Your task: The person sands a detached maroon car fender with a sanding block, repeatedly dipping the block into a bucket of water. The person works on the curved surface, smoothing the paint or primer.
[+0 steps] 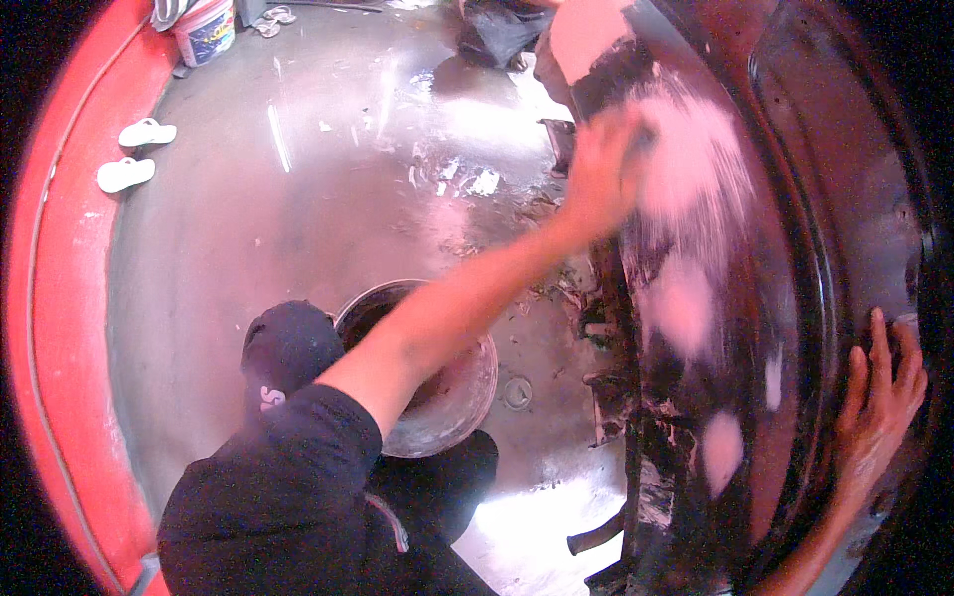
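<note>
My left hand point(604, 169) reaches far across to a dark vehicle body panel point(770, 258). Its fingers press a small dark sanding pad point(644, 137), mostly hidden by the hand, against a large pink filler patch point(701, 164). Pale streaks run down the panel from that patch. Smaller pink spots lie nearer me, one round spot point(681, 306) and one oval spot point(722, 452). At the right, my right hand point(879, 392) rests on the panel with its fingers spread, holding nothing. Another pink area point(588, 40) covers the panel's far end.
A round basin point(467, 412) stands below my left forearm, beside a dark rounded shape point(288, 343). Broken panel edges point(601, 387) and debris border the floor. White slippers point(126, 176) and a bucket point(206, 35) lie along the red left side point(70, 258).
</note>
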`<state>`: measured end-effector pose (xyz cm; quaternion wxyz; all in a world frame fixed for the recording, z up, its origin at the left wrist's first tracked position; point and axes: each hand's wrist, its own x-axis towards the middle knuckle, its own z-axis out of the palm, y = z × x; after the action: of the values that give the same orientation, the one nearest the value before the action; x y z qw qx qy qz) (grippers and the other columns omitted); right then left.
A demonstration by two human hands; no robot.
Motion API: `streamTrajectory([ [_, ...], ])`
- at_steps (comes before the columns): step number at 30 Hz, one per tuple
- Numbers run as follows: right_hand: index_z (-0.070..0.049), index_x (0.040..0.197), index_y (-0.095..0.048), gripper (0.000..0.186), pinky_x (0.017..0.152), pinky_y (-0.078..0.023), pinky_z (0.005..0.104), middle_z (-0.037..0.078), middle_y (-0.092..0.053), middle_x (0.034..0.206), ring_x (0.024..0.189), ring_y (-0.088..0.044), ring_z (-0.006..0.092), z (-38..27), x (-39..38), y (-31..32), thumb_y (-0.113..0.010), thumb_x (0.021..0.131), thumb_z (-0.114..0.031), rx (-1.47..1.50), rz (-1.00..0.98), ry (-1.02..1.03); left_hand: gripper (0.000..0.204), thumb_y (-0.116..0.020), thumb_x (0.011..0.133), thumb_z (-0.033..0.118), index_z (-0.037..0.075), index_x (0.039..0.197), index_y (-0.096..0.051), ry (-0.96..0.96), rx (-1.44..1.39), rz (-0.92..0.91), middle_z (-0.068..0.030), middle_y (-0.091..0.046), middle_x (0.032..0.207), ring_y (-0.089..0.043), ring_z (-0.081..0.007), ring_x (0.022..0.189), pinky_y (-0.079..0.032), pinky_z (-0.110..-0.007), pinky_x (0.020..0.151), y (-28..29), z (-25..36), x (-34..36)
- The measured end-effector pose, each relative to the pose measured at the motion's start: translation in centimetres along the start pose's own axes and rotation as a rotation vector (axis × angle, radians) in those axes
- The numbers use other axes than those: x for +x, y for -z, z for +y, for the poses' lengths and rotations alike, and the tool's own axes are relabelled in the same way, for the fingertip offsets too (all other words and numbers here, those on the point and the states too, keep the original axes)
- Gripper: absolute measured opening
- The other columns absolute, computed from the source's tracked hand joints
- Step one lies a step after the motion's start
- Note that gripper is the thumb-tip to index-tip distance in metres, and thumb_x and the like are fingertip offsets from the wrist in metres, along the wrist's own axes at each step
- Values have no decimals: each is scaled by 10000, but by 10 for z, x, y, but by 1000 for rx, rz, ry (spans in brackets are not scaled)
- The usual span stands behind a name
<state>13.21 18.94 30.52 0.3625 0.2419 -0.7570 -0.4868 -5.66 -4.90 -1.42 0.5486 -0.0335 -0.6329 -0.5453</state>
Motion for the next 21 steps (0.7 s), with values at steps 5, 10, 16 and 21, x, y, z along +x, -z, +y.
streamTrajectory([
  [5, -155, 1369, -604, 386, 1056, -410, 448, 166, -545, 1368, 1283, -511, 337, -11, 5, 0, -584, 983, -150, 108, -30, -71, 538, -596, 905, 133, -34, 1397, -460, 256, 111, 65, -267, -535, 1279, -479, -436, 1177, -378, -518, 1023, -8, 1, 28],
  [10, -137, 1353, -614, 384, 1059, -413, 449, 164, -543, 1352, 1264, -517, 353, -10, 2, 5, -594, 969, -132, 86, -22, -87, 591, -619, 883, 135, -11, 1428, -442, -132, -18, -231, -271, -460, 1438, -379, -434, 1375, -280, -534, 1147, 12, 64, -54],
  [16, -125, 1326, -631, 379, 1051, -420, 447, 163, -550, 1332, 1255, -511, 354, -20, 9, 13, -618, 947, -114, 146, 30, -98, 571, -626, 885, 132, -23, 1406, -451, 46, 119, 55, -257, -537, 1209, -478, -420, 1120, -375, -513, 1015, -10, 13, 71],
  [21, -112, 1312, -639, 374, 1047, -426, 442, 166, -549, 1337, 1246, -506, 354, -11, 2, 8, -629, 938, -106, 150, 25, -71, 669, -701, 785, 70, 5, 1415, -486, -210, 40, -114, -259, -524, 1351, -477, -424, 1266, -365, -488, 1088, 1, 89, -17],
])
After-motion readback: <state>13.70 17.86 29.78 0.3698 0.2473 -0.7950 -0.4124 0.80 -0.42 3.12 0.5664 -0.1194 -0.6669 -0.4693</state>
